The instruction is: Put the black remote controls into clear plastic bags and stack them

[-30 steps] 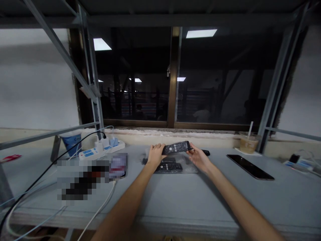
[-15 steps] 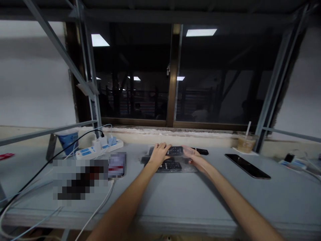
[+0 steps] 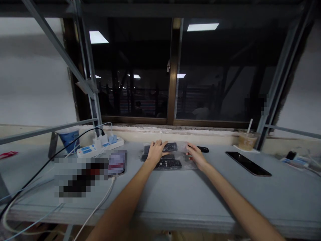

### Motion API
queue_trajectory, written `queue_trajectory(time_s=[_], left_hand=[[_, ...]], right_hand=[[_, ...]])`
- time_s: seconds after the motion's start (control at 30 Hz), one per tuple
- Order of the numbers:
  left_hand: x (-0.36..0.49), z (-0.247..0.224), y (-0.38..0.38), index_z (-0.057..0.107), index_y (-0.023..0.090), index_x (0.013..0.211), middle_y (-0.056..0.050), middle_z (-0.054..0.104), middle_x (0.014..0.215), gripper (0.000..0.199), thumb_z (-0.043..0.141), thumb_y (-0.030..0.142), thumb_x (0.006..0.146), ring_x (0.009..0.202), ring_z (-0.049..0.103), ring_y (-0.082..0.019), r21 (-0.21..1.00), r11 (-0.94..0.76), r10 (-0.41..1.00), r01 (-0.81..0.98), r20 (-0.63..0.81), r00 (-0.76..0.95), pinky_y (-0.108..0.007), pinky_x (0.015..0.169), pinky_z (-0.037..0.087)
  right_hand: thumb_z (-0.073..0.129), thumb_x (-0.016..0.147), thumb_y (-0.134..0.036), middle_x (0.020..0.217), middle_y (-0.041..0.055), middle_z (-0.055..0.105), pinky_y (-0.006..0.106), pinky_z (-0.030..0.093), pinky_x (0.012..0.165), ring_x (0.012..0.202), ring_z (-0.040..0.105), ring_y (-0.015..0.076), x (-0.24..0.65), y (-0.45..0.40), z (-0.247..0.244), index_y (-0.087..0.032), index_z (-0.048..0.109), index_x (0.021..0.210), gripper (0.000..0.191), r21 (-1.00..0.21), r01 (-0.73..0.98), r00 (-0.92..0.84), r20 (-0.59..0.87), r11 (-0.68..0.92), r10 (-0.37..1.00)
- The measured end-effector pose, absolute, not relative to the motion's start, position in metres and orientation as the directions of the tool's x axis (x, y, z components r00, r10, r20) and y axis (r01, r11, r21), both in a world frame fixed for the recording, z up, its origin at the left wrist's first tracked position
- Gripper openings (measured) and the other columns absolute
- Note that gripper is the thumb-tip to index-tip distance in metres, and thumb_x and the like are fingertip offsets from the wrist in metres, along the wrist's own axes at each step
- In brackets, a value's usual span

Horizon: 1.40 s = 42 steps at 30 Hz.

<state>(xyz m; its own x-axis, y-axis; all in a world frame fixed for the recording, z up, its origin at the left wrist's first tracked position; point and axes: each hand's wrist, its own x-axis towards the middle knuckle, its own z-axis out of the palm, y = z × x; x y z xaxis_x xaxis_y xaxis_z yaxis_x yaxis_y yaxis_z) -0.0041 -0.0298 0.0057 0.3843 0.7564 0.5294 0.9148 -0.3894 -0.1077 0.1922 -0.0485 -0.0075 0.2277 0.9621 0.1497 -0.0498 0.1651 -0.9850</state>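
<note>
Several black remote controls lie close together at the middle of the desk, in clear plastic bags. My left hand [image 3: 155,152] is closed over the left end of the farthest bagged remote control [image 3: 171,146]. Its other end sticks out to the right of my fingers. Just right of it, the fingers of my right hand [image 3: 197,155] pinch the loose end of the clear plastic bag [image 3: 182,148]. Nearer to me lies another bagged remote control [image 3: 170,163], buttons up. A dark remote between these two is partly covered by my left hand. Behind my right hand shows one more remote control [image 3: 203,149].
A dark phone [image 3: 248,163] and a drink cup with a straw [image 3: 247,140] stand to the right. On the left are a power strip [image 3: 86,150] with plugs, a blue cup [image 3: 69,140], a lit phone [image 3: 116,163] and loose cables. Metal frame posts flank the desk.
My left hand has shifted slightly left with the farthest remote control. The gap between that remote and my right hand has grown, with clear plastic showing in it.
</note>
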Motion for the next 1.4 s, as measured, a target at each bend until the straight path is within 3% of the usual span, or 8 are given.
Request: queue_trajectory(time_s=[0.17,0.3,0.63,1.07,1.23,1.4], left_hand=[[-0.011,-0.003,-0.025,0.046,0.023,0.124,-0.009,0.056,0.109,0.056,0.043,0.056,0.079,0.103,0.050,-0.023,-0.019,-0.325,0.834,0.946,0.466,0.296,-0.033,0.087,0.033],[-0.013,-0.008,-0.022,0.047,0.022,0.123,-0.009,0.057,0.111,0.050,0.032,0.052,0.086,0.106,0.050,-0.023,-0.006,-0.337,0.850,0.941,0.428,0.307,-0.035,0.089,0.033],[-0.003,-0.003,-0.030,0.055,0.021,0.111,-0.009,0.061,0.107,0.045,0.024,0.046,0.090,0.100,0.056,-0.023,-0.003,-0.331,0.905,0.944,0.284,0.318,-0.040,0.091,0.034],[-0.009,-0.012,-0.020,0.049,0.023,0.118,-0.005,0.058,0.112,0.032,0.036,0.023,0.089,0.108,0.048,-0.015,0.117,-0.514,0.791,0.850,0.449,0.416,-0.031,0.093,0.032],[-0.006,-0.010,-0.023,0.054,0.022,0.113,-0.004,0.059,0.113,0.032,0.033,0.024,0.090,0.107,0.051,-0.015,0.129,-0.501,0.825,0.856,0.370,0.427,-0.030,0.092,0.034],[-0.003,-0.008,-0.025,0.057,0.020,0.111,-0.006,0.061,0.109,0.035,0.031,0.031,0.090,0.102,0.055,-0.017,0.117,-0.447,0.859,0.887,0.332,0.389,-0.029,0.090,0.037]], right_hand=[[0.057,0.067,-0.022,0.083,0.0023,0.064,0.015,0.037,0.038,0.049,0.050,0.0061,0.193,-0.052,-0.001,-0.019,0.059,0.107,0.040,-0.989,-0.043,0.343,0.121,0.145,0.931],[0.058,0.063,-0.021,0.074,0.0006,0.063,0.016,0.037,0.038,0.048,0.050,0.0072,0.191,-0.051,-0.001,-0.018,0.061,0.101,0.038,-0.987,0.008,0.366,0.153,0.162,0.918],[0.054,0.064,-0.022,0.073,0.0009,0.063,0.017,0.037,0.038,0.050,0.050,0.0082,0.191,-0.047,-0.003,-0.018,0.062,0.095,0.033,-0.977,0.024,0.362,0.205,0.210,0.910],[0.055,0.062,-0.025,0.075,0.0021,0.065,0.018,0.038,0.040,0.052,0.051,0.0097,0.195,-0.045,-0.006,-0.018,0.066,0.080,0.022,-0.967,0.035,0.399,0.246,0.254,0.883],[0.054,0.062,-0.024,0.070,0.0018,0.064,0.019,0.038,0.041,0.053,0.051,0.0106,0.197,-0.046,-0.005,-0.017,0.067,0.080,0.023,-0.965,0.023,0.427,0.247,0.263,0.870],[0.058,0.064,-0.023,0.080,0.0034,0.067,0.018,0.039,0.041,0.056,0.054,0.0099,0.195,-0.050,-0.001,-0.018,0.067,0.087,0.026,-0.974,-0.042,0.410,0.185,0.221,0.893]])
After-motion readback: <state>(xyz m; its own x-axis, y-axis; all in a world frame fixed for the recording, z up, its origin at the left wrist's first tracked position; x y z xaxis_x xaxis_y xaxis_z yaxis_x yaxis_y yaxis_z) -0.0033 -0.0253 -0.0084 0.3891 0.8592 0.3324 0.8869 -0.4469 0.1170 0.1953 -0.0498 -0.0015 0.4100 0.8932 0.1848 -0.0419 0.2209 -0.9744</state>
